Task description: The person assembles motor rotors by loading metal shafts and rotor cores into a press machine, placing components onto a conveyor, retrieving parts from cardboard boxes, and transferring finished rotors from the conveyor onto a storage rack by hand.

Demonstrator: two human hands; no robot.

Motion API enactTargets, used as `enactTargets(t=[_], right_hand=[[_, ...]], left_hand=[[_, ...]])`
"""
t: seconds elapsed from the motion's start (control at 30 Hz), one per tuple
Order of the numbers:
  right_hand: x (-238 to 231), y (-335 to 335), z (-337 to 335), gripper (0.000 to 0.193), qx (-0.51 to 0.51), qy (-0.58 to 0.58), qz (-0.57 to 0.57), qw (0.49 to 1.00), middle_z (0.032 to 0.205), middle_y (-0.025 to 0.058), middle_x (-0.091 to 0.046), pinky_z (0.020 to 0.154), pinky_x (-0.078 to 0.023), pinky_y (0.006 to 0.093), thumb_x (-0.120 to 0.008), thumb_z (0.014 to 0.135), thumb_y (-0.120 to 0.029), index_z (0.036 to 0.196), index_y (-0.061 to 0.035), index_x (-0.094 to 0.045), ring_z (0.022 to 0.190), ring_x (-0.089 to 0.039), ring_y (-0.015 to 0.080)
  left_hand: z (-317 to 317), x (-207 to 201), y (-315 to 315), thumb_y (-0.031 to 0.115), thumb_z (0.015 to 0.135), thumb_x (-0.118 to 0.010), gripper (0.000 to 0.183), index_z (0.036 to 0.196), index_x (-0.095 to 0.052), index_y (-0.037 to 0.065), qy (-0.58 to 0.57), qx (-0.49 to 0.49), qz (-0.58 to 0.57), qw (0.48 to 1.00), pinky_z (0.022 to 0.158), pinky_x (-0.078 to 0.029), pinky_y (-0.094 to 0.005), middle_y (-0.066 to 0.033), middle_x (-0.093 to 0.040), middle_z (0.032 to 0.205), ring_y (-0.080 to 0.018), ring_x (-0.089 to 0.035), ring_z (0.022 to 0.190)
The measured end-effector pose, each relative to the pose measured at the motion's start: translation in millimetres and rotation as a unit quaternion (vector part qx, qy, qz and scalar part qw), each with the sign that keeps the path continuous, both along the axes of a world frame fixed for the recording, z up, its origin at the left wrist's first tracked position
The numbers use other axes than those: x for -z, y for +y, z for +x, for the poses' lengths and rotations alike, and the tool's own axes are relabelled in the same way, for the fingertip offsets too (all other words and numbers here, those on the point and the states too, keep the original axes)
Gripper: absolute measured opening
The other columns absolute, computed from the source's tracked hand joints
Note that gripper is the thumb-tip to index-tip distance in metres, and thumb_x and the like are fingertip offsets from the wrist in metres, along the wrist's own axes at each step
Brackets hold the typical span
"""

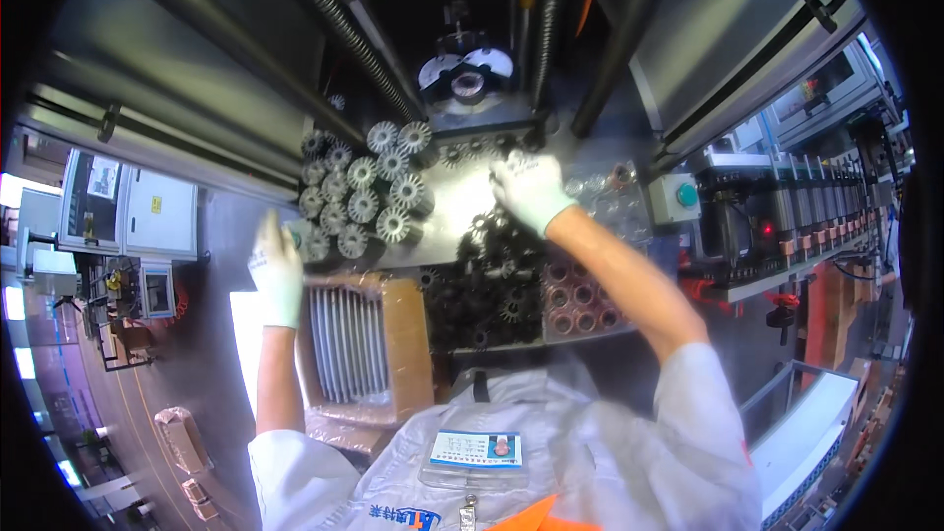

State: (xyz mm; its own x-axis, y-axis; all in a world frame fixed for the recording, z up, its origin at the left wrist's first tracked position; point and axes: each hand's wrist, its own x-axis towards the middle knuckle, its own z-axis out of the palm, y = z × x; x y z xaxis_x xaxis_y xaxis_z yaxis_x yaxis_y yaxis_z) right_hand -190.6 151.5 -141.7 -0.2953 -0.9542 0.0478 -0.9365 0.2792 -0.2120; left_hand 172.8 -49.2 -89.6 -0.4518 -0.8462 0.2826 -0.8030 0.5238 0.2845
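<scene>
My right hand (526,189), in a white glove, reaches forward over the metal work shelf (457,202), palm down, fingers touching a dark finned part near the shelf's back. My left hand (276,270), also gloved, rests at the left end of the shelf, beside the rows of silver finned rotor parts (366,199); whether it grips one is hidden. A heap of dark finned parts (492,280) lies below my right hand.
A cardboard box (366,339) lined with plastic holds long metal pieces. A tray of ring parts (580,300) sits right of the dark heap. The machine's chuck (465,79) and screw shafts stand behind the shelf. A green button box (685,197) is at right.
</scene>
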Motion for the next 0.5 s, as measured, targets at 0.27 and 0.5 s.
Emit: enactTargets(t=[0.27,0.5], right_hand=[[26,-11,12,0.015,-0.039,0.071,-0.071,0.994,0.083,0.013,-0.07,0.062,-0.052,0.046,-0.062,0.08,-0.019,0.079,-0.0084,-0.072,0.075,-0.07,0.0289],[15,-22,34,0.014,-0.041,0.103,0.002,0.994,0.096,0.0104,-0.068,0.076,-0.047,0.045,-0.061,0.082,-0.018,0.089,-0.0124,-0.071,0.094,-0.066,0.0275]], left_hand=[[-45,-23,42,0.021,0.096,-0.062,0.04,0.133,-0.061,0.005,0.04,0.154,0.054,0.986,0.104,-0.048,-0.0429,-0.0186,-0.059,0.138,-0.0329,-0.06,0.124],[-70,21,79,0.021,0.078,-0.078,0.043,0.118,-0.065,0.013,-0.055,0.269,-0.047,0.96,0.102,-0.042,-0.0499,-0.0107,-0.059,0.123,-0.0362,-0.053,0.12]])
